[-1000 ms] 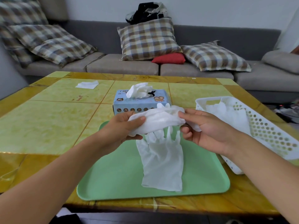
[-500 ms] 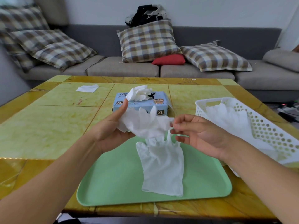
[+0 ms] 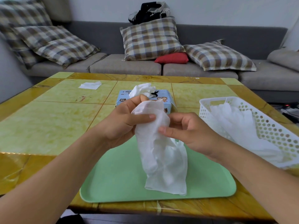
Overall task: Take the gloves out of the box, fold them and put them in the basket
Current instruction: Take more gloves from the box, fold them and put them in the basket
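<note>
Since half second ago, glove [image 3: 159, 143] turned from spread sideways to hanging upright over tray [image 3: 113, 175], lower edge seems on it. Left hand [image 3: 124, 122] pinches top, right hand [image 3: 186, 128] fingers pinch its side. Step: folding (my judgement); next needs halving it, then basket [image 3: 275, 126] at right, gloves already inside. Box [image 3: 166, 96] behind on yellow surface [image 3: 48, 126]; grey sofa, plaid cushions beyond.
</note>
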The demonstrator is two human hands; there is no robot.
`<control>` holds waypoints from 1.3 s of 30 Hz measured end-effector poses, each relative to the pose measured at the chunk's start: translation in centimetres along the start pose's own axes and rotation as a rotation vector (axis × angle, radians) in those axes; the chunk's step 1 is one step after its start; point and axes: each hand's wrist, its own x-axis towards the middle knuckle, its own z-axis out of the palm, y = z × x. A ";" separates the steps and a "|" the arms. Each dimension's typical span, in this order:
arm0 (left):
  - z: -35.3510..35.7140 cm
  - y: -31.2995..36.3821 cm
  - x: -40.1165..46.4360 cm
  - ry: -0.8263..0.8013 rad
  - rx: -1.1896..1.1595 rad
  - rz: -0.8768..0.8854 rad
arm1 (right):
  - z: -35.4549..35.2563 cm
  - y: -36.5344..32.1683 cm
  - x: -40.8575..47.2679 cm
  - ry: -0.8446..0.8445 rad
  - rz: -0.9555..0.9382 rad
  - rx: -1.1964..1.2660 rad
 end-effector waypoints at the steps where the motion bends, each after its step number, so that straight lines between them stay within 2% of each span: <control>1: 0.1 0.0 0.1 0.030 0.022 0.029 | 0.0 -0.1 0.0 0.008 -0.025 -0.004; 5: -0.1 -0.4 0.4 0.182 -0.047 0.022 | -0.9 -0.3 -0.2 0.071 -0.035 0.123; 8: 0.4 -1.0 0.1 0.150 -0.217 -0.164 | -1.4 -0.3 -0.2 0.116 -0.058 0.159; 11: 1.6 -1.7 -0.4 0.115 -0.185 -0.372 | -1.5 -0.2 -0.2 0.135 -0.056 0.111; 13: 2.3 -2.3 -0.1 0.190 -0.077 -0.333 | -1.7 -0.4 -0.1 0.118 -0.028 0.076; 16: 2.4 -2.2 0.3 0.291 0.030 -0.143 | -2.3 -1.0 0.0 0.098 0.076 0.086; 19: 2.3 -1.1 0.2 0.241 0.058 -0.048 | -2.8 -1.1 -0.1 0.030 0.238 0.250; 21: 2.6 -0.6 0.1 0.177 0.077 -0.043 | -2.7 -1.1 -0.3 -0.030 0.282 0.267; 24: 3.0 -0.6 0.2 0.180 0.092 -0.046 | -2.6 -1.4 -0.2 -0.008 0.225 0.241; 28: 2.8 -0.6 0.2 0.236 0.103 -0.055 | -2.6 -1.5 0.3 0.154 0.114 0.135; 31: 2.4 -0.2 0.3 0.255 0.087 -0.056 | -2.6 -1.4 0.4 0.221 0.084 0.145; 35: 1.9 0.3 0.4 0.248 0.049 -0.047 | -2.4 -1.5 0.3 0.230 0.113 0.246; 39: 1.7 0.5 0.7 0.231 -0.050 -0.020 | -2.6 -1.5 0.5 0.166 0.185 0.493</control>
